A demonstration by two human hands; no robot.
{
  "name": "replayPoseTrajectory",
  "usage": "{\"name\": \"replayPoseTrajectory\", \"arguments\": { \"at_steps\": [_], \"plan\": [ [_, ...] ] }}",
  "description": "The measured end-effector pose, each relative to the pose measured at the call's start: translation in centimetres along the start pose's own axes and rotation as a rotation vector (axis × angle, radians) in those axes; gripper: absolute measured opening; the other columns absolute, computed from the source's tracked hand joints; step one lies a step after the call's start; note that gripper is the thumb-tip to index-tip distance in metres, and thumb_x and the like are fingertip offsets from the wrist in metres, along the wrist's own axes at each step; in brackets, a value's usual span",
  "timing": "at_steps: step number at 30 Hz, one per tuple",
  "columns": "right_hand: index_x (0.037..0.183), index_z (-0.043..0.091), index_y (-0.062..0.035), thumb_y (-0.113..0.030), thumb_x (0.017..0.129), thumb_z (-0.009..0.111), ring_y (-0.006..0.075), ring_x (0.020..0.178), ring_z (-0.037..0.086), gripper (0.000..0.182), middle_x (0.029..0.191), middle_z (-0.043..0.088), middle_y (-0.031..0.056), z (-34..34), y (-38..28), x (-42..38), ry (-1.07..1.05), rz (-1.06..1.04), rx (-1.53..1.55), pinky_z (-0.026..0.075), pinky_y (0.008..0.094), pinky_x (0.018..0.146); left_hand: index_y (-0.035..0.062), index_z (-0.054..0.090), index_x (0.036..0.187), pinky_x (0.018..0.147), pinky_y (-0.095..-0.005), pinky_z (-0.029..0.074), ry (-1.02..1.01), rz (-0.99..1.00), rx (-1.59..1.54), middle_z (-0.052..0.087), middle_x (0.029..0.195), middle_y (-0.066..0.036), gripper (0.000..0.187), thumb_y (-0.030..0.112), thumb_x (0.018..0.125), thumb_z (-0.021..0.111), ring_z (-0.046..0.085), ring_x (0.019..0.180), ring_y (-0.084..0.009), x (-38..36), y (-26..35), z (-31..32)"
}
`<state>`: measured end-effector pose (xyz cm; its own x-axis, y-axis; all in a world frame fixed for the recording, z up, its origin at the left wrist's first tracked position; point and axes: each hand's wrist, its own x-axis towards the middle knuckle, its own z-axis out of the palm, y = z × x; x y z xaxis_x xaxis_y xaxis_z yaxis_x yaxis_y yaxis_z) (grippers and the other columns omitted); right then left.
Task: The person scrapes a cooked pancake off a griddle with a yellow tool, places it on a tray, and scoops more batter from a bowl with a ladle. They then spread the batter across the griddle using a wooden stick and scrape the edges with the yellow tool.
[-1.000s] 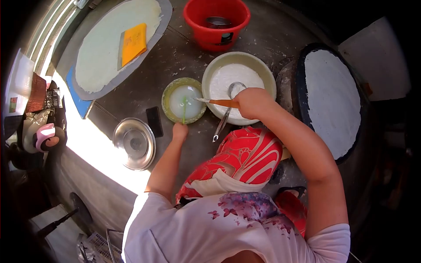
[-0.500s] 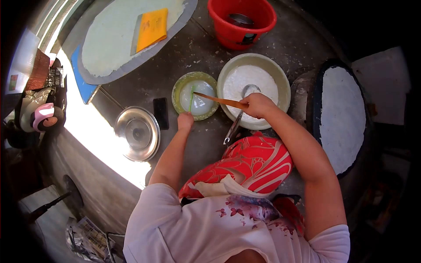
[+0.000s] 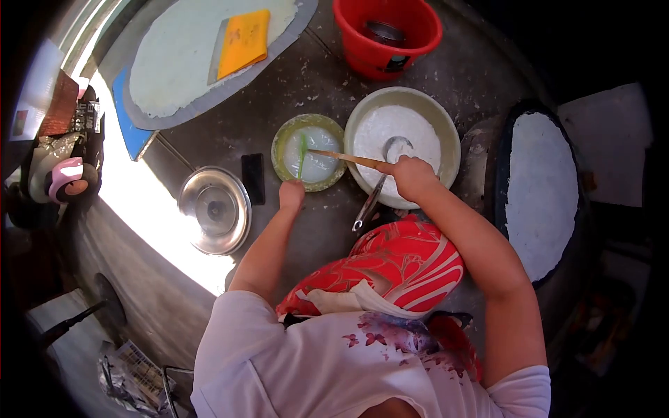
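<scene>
My left hand (image 3: 292, 195) is closed on the lower end of a thin green tool (image 3: 302, 159), whose head lies in a small green bowl (image 3: 277, 155) of whitish liquid. In my right hand (image 3: 412, 175) is a flat wooden stick (image 3: 352, 159). The stick's tip reaches into the same bowl and meets the green tool or lies right beside it. Under my right hand stands a larger pale bowl (image 3: 451, 143) with white contents (image 3: 411, 125). A metal ladle (image 3: 369, 205) rests in it, its handle over the near rim.
A red bucket (image 3: 418, 49) stands beyond the bowls. At the left are a dark phone (image 3: 253, 179), a round metal lid (image 3: 233, 209) and a pale-topped board (image 3: 174, 63) bearing a yellow scraper (image 3: 244, 43). A white-coated oval surface (image 3: 542, 195) lies at the right.
The green tool's head has shifted slightly in the small bowl, and the stick has moved a little with my right hand. The whole view has shifted slightly.
</scene>
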<state>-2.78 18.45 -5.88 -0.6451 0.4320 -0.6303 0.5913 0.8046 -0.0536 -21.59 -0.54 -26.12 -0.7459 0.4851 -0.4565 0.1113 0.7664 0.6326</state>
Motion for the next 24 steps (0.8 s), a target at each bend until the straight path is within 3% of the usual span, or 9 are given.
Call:
{"name": "replayPoseTrajectory", "arguments": {
  "at_steps": [4,8,10,12,13,19,22,23,24],
  "plan": [
    [0.118,0.054,-0.0289,-0.006,0.083,0.043,0.0254,0.093,0.059,0.044,0.096,0.06,0.0138,0.6,0.3,1.0,0.031,-0.049,0.15,0.048,0.0377,0.077,-0.0021,0.062,0.08,0.07,-0.0417,0.044,-0.035,0.108,-0.136,0.059,0.078,-0.025,0.023,0.017,0.082,0.049,0.059,0.077,-0.0376,-3.2,-0.3,1.6],
    [0.121,0.052,-0.0232,-0.003,0.079,0.044,0.0214,0.065,0.063,0.048,0.076,0.063,0.012,-0.4,0.3,0.5,-0.191,0.113,0.56,0.05,0.0333,0.056,-0.0017,0.062,0.084,0.069,-0.0398,0.045,-0.063,-0.052,-0.262,0.059,0.073,-0.022,0.024,0.019,0.083,0.05,0.06,0.073,-0.0337,-1.0,-1.2,2.6],
    [0.122,0.052,-0.0201,-0.002,0.079,0.044,0.0198,0.056,0.063,0.047,0.07,0.062,0.0107,-0.4,1.2,-0.2,-0.216,0.206,0.789,0.049,0.0312,0.048,-0.0011,0.063,0.082,0.07,-0.0415,0.045,-0.104,-0.301,-0.253,0.06,0.076,-0.022,0.023,0.019,0.082,0.05,0.06,0.077,-0.0357,-0.1,-0.3,1.6],
    [0.12,0.054,-0.0154,-0.003,0.081,0.044,0.0164,0.049,0.06,0.042,0.067,0.06,0.0095,-0.3,2.4,-1.0,-0.16,0.232,0.847,0.046,0.0272,0.042,-0.0006,0.063,0.083,0.071,-0.043,0.045,-0.052,-0.163,-0.105,0.061,0.078,-0.022,0.023,0.019,0.082,0.051,0.059,0.079,-0.0367,0.1,-0.9,1.4],
    [0.12,0.054,-0.0144,-0.006,0.084,0.046,0.014,0.047,0.057,0.038,0.066,0.059,0.0084,-0.6,3.0,-2.1,-0.117,0.209,0.863,0.045,0.0262,0.043,-0.0001,0.063,0.083,0.071,-0.0445,0.045,0.001,-0.03,0.053,0.061,0.08,-0.022,0.023,0.019,0.081,0.051,0.059,0.081,-0.0377,-0.2,-0.9,1.0],
    [0.119,0.055,-0.0125,-0.006,0.085,0.051,0.0064,0.049,0.05,0.036,0.068,0.059,0.0052,4.2,7.7,-7.1,0.126,0.203,1.183,0.044,0.0225,0.048,0.0035,0.06,0.092,0.074,-0.0461,0.045,0.032,0.126,0.248,0.061,0.088,-0.021,0.022,0.019,0.077,0.054,0.057,0.084,-0.0382,-2.9,0.6,-0.7],
    [0.119,0.055,-0.0113,-0.005,0.084,0.053,0.0055,0.059,0.053,0.035,0.075,0.062,0.0038,7.1,7.8,-8.6,0.212,0.12,1.206,0.045,0.0227,0.056,0.0051,0.059,0.092,0.074,-0.0458,0.045,0.063,0.133,0.293,0.06,0.089,-0.021,0.02,0.015,0.075,0.055,0.057,0.086,-0.0377,-3.9,1.3,-1.6],
    [0.116,0.057,-0.0136,-0.005,0.083,0.054,0.0125,0.062,0.056,0.034,0.081,0.064,0.0076,8.2,7.5,-8.5,0.292,0.046,1.067,0.047,0.0264,0.062,0.0051,0.059,0.092,0.074,-0.0458,0.045,0.062,0.134,0.295,0.06,0.089,-0.021,0.02,0.015,0.075,0.055,0.057,0.086,-0.0377,-4.2,1.7,-1.9],
    [0.116,0.057,-0.0136,-0.005,0.083,0.054,0.0125,0.062,0.056,0.034,0.081,0.064,0.0076,8.5,7.2,-8.3,0.292,0.05,1.074,0.047,0.0264,0.062,0.0055,0.059,0.093,0.073,-0.0457,0.045,0.048,0.132,0.294,0.059,0.09,-0.021,0.021,0.014,0.074,0.054,0.056,0.087,-0.0374,-4.7,2.1,-2.3]
  ]
}}
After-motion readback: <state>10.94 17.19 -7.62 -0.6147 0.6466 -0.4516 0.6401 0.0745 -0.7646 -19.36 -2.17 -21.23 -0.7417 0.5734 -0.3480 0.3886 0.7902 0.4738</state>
